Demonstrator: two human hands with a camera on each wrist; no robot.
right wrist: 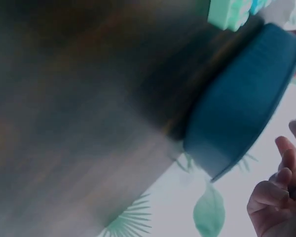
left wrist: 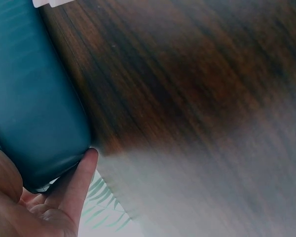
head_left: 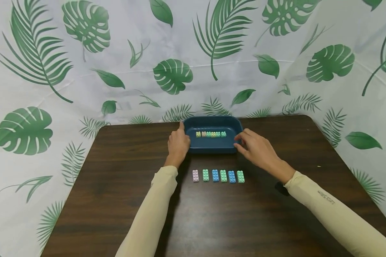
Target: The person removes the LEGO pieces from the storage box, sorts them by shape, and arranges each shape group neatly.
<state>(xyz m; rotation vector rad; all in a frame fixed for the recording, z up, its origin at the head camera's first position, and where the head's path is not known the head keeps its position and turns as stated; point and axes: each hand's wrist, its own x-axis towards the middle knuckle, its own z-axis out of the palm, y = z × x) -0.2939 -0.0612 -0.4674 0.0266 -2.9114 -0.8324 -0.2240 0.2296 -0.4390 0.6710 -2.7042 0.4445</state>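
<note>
A dark blue tray [head_left: 212,145] stands near the table's back edge, with a row of small pastel bricks [head_left: 213,134] inside. My left hand [head_left: 178,142] grips its left end; in the left wrist view the hand [left wrist: 44,210] has its thumb and index finger on either side of the tray [left wrist: 39,108] end. Over the tray's right end is my right hand [head_left: 257,148], fingers loosely bent and apart. The right wrist view has this hand [right wrist: 283,197] beside the tray [right wrist: 241,98], a gap between them, holding nothing.
Several separate bricks, pink [head_left: 195,175], green [head_left: 206,175] and blue [head_left: 215,175] among them, lie in a row on the dark wooden table [head_left: 122,200] in front of the tray. A leaf-patterned white cloth [head_left: 132,82] hangs behind the table.
</note>
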